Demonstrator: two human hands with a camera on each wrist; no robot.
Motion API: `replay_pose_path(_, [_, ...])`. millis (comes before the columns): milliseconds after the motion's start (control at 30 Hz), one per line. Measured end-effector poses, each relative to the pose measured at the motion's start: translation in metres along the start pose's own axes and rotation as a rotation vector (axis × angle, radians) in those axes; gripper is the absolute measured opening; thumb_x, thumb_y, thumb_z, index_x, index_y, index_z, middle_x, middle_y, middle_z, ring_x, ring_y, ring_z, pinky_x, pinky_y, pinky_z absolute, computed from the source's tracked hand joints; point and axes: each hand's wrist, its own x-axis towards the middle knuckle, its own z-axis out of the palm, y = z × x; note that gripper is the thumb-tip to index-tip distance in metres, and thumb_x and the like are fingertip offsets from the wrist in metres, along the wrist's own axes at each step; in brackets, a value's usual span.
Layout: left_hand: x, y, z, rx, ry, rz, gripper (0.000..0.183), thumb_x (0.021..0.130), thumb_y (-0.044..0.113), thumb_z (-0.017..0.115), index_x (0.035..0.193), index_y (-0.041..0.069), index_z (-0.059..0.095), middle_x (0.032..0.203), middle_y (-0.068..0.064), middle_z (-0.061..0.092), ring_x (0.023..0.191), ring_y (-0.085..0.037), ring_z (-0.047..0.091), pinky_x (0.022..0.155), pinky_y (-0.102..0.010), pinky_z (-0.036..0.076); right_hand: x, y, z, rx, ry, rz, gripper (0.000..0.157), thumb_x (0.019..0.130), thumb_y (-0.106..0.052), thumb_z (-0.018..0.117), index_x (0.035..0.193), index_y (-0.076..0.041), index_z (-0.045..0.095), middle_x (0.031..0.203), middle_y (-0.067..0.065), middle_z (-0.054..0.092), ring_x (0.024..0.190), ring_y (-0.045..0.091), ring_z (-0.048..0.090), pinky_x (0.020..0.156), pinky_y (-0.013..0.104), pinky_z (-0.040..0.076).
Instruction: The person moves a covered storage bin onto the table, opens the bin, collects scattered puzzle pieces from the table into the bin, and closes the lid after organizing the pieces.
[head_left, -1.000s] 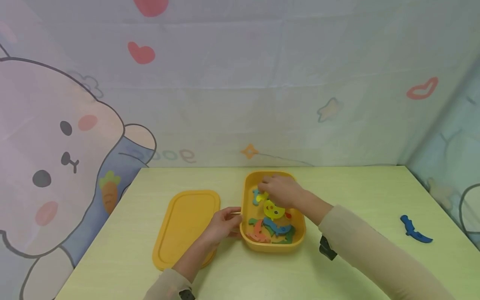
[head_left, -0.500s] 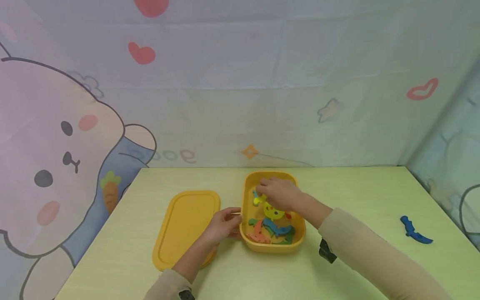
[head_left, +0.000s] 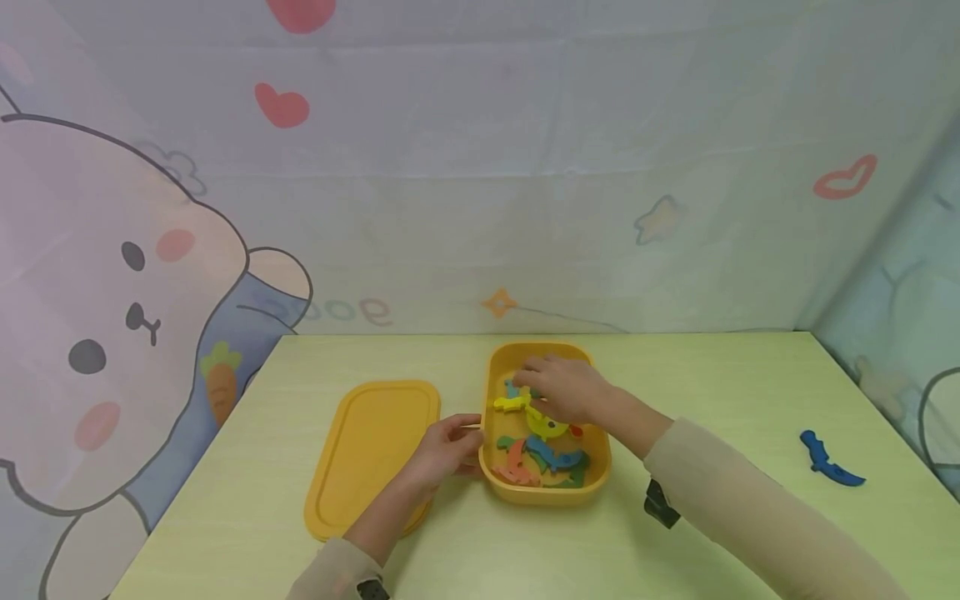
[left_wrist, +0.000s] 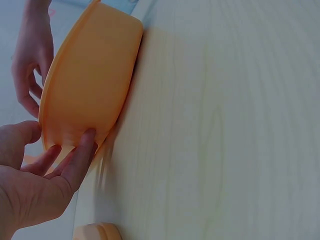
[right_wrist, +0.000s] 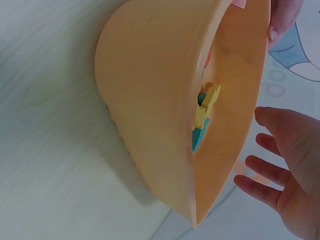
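My right hand (head_left: 566,389) hovers over the far part of a yellow plastic box (head_left: 543,497). In the right wrist view its fingers are spread apart and hold nothing. Below the fingertips, a small yellow toy piece (head_left: 511,404) lies in the box by the left wall, overlapping a blue-green piece (right_wrist: 200,139). Partly under the hand is a round yellow piece with a face (head_left: 546,425). My left hand (left_wrist: 50,180) touches the box's outer left side, thumb at the rim and loosely extended fingers against the wall.
In the box's near end lie a curved blue piece (head_left: 555,454), an orange piece (head_left: 517,465) and green ones. The box's yellow lid (head_left: 382,433) lies flat on the left. A blue knife-shaped piece (head_left: 828,461) is on the table at right. A printed cloth (head_left: 465,208) hangs behind.
My right hand has let go of the small yellow piece, which now lies at the box's left side, and its fingers have spread slightly. The left hand has stayed at the box wall.
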Motion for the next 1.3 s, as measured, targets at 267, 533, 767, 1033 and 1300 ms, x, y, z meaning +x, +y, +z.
replay_pose_path(267, [0.001,-0.001,0.000,-0.006,-0.003,0.006,0.046,0.094,0.019,0.052,0.133,-0.001,0.042,0.121,-0.023,0.054,0.095,-0.027,0.064,0.076,-0.043,0.055,-0.008,0.001,0.002,0.009,0.004,0.001,0.038,0.083,-0.022,0.068,0.120,-0.017,0.057,0.116,0.004,0.056,0.098,0.024,0.057,0.073,0.035,0.053])
replay_pose_path(533, [0.001,-0.002,0.000,-0.017,-0.013,0.013,0.045,0.094,0.017,0.052,0.133,-0.002,0.041,0.121,-0.024,0.053,0.094,-0.030,0.064,0.076,-0.043,0.055,-0.018,0.003,0.006,-0.032,0.119,-0.069,0.028,0.082,-0.021,0.069,0.108,-0.016,0.063,0.100,0.000,0.059,0.084,0.018,0.057,0.066,0.028,0.052])
replay_pose_path(767, [0.001,-0.001,-0.001,-0.021,-0.018,0.021,0.045,0.094,0.017,0.051,0.134,-0.002,0.041,0.121,-0.025,0.052,0.094,-0.033,0.064,0.076,-0.044,0.055,-0.027,0.007,0.007,-0.108,0.202,-0.121,0.019,0.082,-0.021,0.069,0.100,-0.016,0.064,0.091,-0.001,0.059,0.076,0.016,0.055,0.061,0.024,0.050])
replay_pose_path(1033, [0.001,-0.002,-0.001,-0.025,-0.019,0.023,0.045,0.095,0.016,0.051,0.134,-0.003,0.041,0.120,-0.026,0.052,0.092,-0.032,0.064,0.075,-0.044,0.055,-0.043,0.011,0.006,-0.164,0.234,-0.129,0.018,0.078,-0.020,0.072,0.093,-0.014,0.064,0.083,-0.001,0.057,0.070,0.014,0.050,0.057,0.022,0.047])
replay_pose_path(1300, [0.001,-0.002,-0.002,-0.014,-0.016,0.019,0.045,0.095,0.017,0.050,0.134,-0.002,0.040,0.121,-0.026,0.052,0.093,-0.034,0.063,0.075,-0.044,0.055,-0.058,0.017,0.005,-0.139,0.228,-0.085,0.016,0.077,-0.017,0.073,0.089,-0.015,0.063,0.084,-0.003,0.057,0.070,0.014,0.051,0.059,0.022,0.049])
